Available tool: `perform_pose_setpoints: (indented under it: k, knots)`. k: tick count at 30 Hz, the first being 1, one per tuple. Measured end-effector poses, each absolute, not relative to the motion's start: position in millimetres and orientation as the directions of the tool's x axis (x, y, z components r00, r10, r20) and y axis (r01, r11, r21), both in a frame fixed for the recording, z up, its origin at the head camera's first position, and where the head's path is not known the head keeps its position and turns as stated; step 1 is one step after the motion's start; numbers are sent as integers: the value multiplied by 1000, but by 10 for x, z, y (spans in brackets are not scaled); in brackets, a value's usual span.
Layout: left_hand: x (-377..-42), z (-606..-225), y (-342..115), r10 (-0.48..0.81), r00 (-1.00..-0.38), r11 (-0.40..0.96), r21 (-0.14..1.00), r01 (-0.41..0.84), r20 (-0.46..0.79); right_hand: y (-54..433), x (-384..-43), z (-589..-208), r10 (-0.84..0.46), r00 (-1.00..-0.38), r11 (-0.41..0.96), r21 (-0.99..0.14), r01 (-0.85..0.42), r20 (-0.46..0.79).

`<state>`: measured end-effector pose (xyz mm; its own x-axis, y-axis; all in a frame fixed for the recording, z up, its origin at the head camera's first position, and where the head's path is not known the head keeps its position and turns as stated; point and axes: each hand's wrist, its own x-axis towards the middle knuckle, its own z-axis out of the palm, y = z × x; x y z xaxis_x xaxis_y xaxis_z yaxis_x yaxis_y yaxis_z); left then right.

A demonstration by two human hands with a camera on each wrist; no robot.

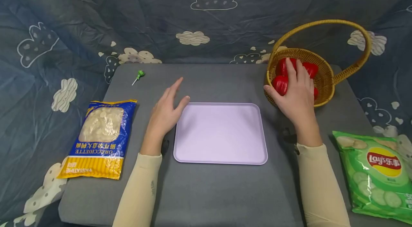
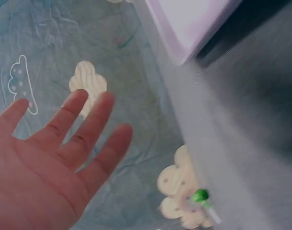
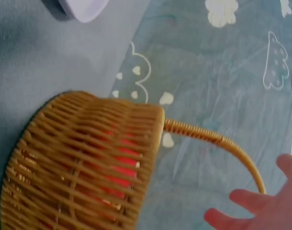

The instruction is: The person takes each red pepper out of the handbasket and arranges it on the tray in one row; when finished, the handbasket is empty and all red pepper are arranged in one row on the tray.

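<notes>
My right hand (image 1: 298,94) is over the brown wicker basket (image 1: 325,85) at the back right, fingers spread and holding nothing. Inside lie several glossy, rounded red bell peppers (image 1: 280,84), partly covered by that hand in the head view. From the right wrist, the basket's woven side (image 3: 74,163) shows, red glinting through its gaps. My left hand (image 1: 165,112) hovers by the left edge of the pale purple tray (image 1: 220,134), thumb apart from the fingers. Its empty palm and straight fingers (image 2: 100,165) face the left wrist camera.
A blue and yellow orecchiette bag (image 1: 101,137) lies on the left of the grey table (image 1: 199,191). Behind it is a green-wrapped lollipop (image 1: 140,74). At the right edge lies a green Lay's chip bag (image 1: 374,177). The basket's tall handle (image 1: 325,22) arches up.
</notes>
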<state>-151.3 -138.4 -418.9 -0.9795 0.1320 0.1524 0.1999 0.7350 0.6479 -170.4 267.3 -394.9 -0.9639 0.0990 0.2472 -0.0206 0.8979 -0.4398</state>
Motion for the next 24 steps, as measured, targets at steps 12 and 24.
perform_pose_setpoints:
  k: [12,24]
  knots:
    - [-1266,-4453,-1451,109,-989,549,824,140,95,3034,-1718,-3921,278,-885,782,-623,-17,373]
    - [-1235,-4650,-1590,86,-996,474,880,26,-16,3304,-1788,-4032,374,-906,609,-789,78,199]
